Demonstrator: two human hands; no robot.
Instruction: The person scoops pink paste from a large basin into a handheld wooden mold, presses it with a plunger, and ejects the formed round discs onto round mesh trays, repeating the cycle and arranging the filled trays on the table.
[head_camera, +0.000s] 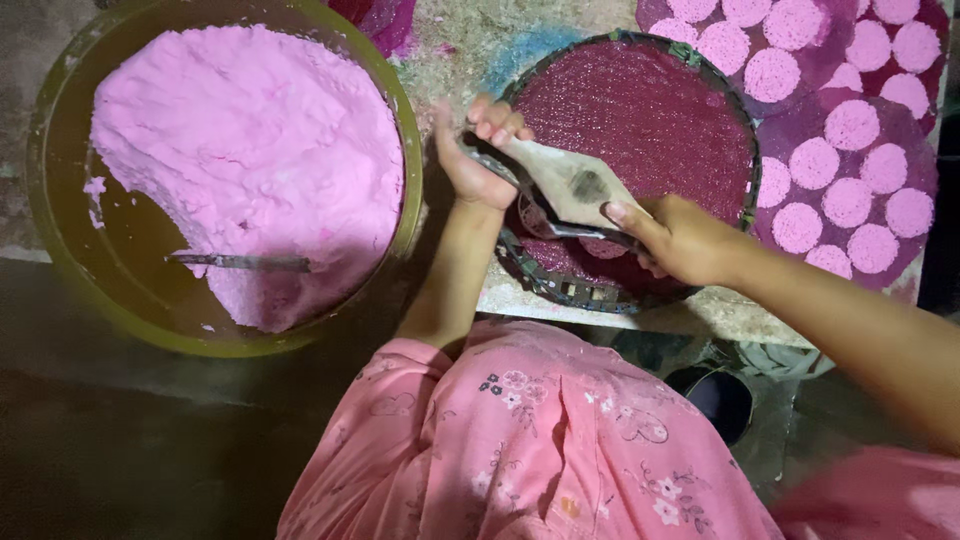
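My left hand (480, 155) grips the narrow end of a flat, worn wooden paddle (570, 180) over the near edge of a round woven tray (640, 110) with a dark red surface. My right hand (680, 240) rests its fingers on the wide end of the paddle, above a small pink round that is partly hidden. Under the paddle I also see a thin metal ring or strip (545, 225).
A big olive-green basin (60, 230) at the left holds a mound of pink paste (250, 150) with a metal blade (240, 262) stuck in it. Several pink discs (850, 130) lie on purple trays at the right. My pink flowered clothing (520, 440) fills the bottom.
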